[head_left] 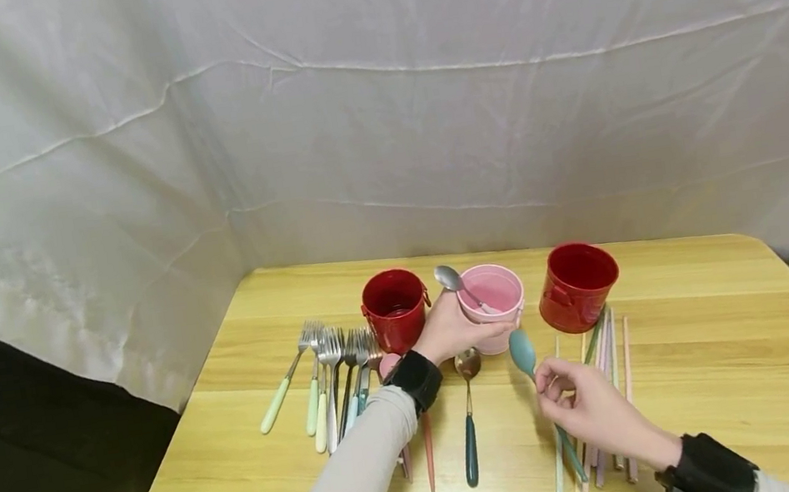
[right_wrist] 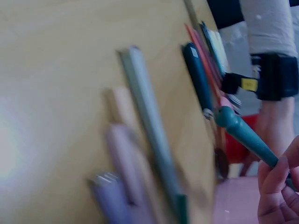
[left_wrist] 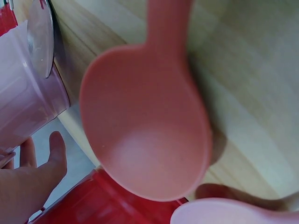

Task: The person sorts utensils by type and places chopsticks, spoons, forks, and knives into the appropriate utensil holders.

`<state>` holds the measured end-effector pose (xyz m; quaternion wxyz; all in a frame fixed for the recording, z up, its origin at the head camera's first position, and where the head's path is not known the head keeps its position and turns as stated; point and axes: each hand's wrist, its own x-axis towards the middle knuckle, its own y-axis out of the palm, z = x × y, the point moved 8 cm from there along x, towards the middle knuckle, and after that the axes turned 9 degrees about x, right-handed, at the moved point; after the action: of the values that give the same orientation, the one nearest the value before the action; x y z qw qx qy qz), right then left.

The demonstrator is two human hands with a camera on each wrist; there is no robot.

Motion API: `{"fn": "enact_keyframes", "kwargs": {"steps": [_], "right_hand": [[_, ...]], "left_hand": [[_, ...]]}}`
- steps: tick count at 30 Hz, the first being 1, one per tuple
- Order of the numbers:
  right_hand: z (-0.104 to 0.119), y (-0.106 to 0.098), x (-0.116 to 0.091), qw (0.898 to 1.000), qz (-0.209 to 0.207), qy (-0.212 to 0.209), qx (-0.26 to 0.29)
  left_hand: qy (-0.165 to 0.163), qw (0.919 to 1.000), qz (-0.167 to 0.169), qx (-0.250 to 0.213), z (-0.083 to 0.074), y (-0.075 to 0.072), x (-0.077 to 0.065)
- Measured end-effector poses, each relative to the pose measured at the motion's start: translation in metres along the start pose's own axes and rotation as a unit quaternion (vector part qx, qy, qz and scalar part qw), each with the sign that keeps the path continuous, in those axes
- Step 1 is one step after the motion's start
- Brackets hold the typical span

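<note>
Teal spoon point(head_left: 522, 352) — held above the tabletop point(head_left: 717, 335) by the right hand point(head_left: 595, 407), grip narrow, pinching the handle partway along. Long axis runs near to far, slanting slightly left: bowl forward, handle end back over the chopsticks point(head_left: 559, 475). Pink bucket point(head_left: 504, 284) sits just beyond the bowl, a little left. Left hand point(head_left: 447, 327) is nearer that bucket — grip wider, curved round its side. Silver spoon point(head_left: 448, 277) leans inside, bowl above rim.

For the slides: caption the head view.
Right hand pinches a teal spoon; left hand touches the pink bucket between two red buckets.
</note>
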<state>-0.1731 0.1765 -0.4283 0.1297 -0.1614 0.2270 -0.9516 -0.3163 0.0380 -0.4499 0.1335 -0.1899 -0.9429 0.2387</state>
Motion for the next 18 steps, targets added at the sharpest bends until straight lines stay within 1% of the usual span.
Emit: {"fn": "enact_keyframes", "kwargs": {"steps": [2,6,9,12,15,18], "right_hand": [[0.004,-0.009,0.007,1.0,-0.021,-0.011,-0.005],[0.017,-0.028,0.026,0.996,-0.068,-0.055,-0.014],[0.029,-0.044,0.041,0.989,-0.108,-0.094,-0.029],[0.044,-0.057,0.058,0.981,-0.141,-0.124,-0.039],[0.057,-0.065,0.076,0.975,-0.16,-0.146,-0.041],[0.067,-0.067,0.091,0.968,-0.174,-0.171,-0.052]], "left_hand": [[0.001,1.0,-0.001,0.005,0.0,0.0,0.0],[-0.001,0.9999,-0.002,0.017,0.001,-0.001,-0.001],[0.001,0.9998,-0.001,0.019,0.0,-0.002,-0.002],[0.007,0.9998,0.0,0.018,-0.001,-0.002,-0.001],[0.011,0.9999,0.001,0.01,-0.001,-0.001,0.0],[0.012,0.9999,0.004,0.007,0.001,0.001,0.001]]}}
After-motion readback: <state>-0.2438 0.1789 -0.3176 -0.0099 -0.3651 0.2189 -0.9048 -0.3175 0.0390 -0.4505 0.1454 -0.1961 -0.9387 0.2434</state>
